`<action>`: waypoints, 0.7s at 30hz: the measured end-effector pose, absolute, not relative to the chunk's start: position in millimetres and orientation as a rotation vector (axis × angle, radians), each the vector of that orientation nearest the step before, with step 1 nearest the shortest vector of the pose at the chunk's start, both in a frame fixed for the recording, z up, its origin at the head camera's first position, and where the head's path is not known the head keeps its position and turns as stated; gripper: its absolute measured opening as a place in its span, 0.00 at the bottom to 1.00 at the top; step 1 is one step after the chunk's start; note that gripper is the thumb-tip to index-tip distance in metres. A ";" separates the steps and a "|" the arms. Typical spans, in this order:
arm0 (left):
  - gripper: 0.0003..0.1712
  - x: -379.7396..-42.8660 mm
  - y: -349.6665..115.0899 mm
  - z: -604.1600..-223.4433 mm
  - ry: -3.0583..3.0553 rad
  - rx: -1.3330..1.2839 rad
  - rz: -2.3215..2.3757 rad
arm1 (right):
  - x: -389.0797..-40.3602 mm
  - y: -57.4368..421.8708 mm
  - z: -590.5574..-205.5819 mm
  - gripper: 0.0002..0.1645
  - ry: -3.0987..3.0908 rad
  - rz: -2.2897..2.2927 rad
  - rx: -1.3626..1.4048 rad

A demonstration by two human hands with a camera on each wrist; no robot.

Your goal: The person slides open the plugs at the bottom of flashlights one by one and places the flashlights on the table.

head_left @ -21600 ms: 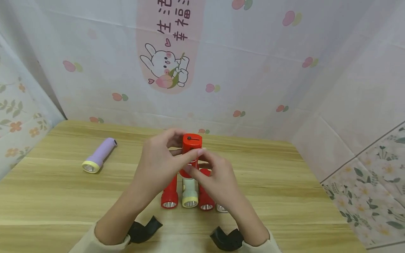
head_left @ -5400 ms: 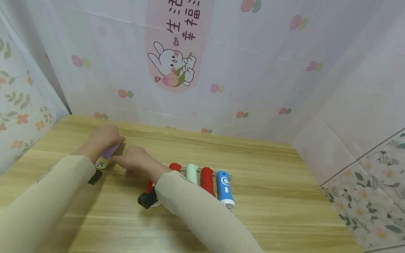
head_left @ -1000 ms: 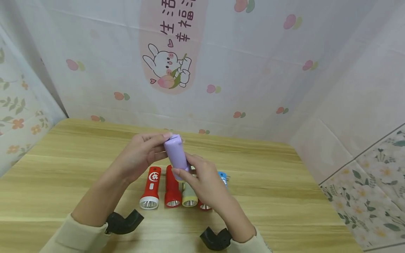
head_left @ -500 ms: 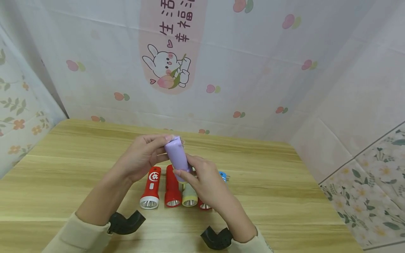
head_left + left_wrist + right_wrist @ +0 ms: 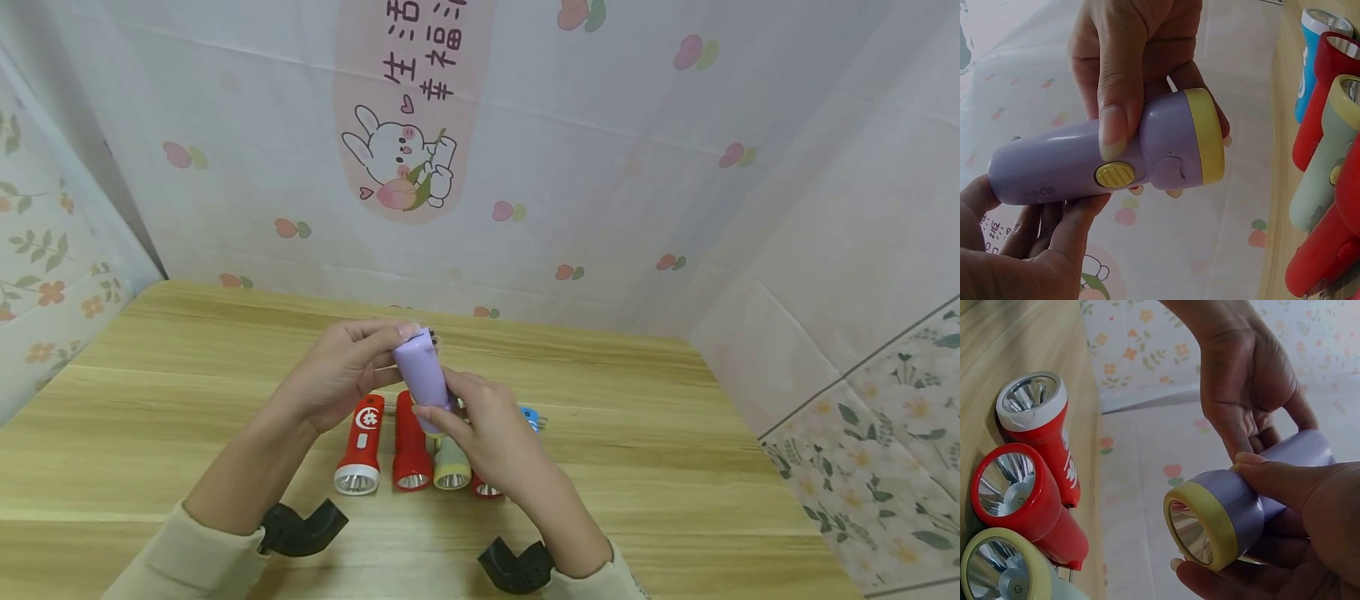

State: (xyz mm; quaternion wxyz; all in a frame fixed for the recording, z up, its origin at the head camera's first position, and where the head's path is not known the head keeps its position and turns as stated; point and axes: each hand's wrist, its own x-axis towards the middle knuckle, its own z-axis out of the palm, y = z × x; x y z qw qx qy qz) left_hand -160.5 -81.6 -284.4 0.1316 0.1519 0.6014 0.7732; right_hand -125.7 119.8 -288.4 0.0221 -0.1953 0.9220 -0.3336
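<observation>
Both hands hold a purple flashlight (image 5: 422, 371) with a yellow rim above the table, its lens end tilted down. My left hand (image 5: 341, 367) pinches the tail, thumb on the slotted end; a small dark piece shows at the tail's far side. Lower down, my right hand (image 5: 487, 425) grips the neck. In the left wrist view the right thumb lies beside the yellow switch (image 5: 1115, 175). Below lie a red flashlight with a white rim (image 5: 360, 446), an all-red flashlight (image 5: 410, 450), a pale green flashlight (image 5: 451, 467), another red flashlight (image 5: 486, 490) and a blue flashlight (image 5: 530, 417), partly hidden.
The flashlights lie side by side on a wooden table (image 5: 652, 467), lenses toward me. Metal prongs (image 5: 543, 423) stick out at the blue one's tail. A printed cloth (image 5: 600, 167) hangs behind the table, with more cloth at both sides.
Earlier a red flashlight was in the hands; then both hands reached to the purple one at the left. It is now held over the row. In the last second it has barely moved.
</observation>
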 end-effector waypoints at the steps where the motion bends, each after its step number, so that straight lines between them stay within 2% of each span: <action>1: 0.18 -160.4 -81.5 -284.1 1.743 0.439 2.245 | -125.6 119.8 -288.5 0.23 2.857 -1.033 -0.606; 8: 0.13 -160.5 -81.0 -284.1 1.737 0.435 2.239 | -126.2 121.0 -289.9 0.24 2.859 -1.028 -0.626; 16: 0.22 -158.9 -78.9 -284.9 1.800 0.387 2.205 | -125.7 121.2 -289.8 0.22 2.863 -1.020 -0.663; 21: 0.23 -158.2 -78.1 -284.8 1.799 0.385 2.205 | -125.6 121.1 -289.8 0.21 2.862 -1.011 -0.653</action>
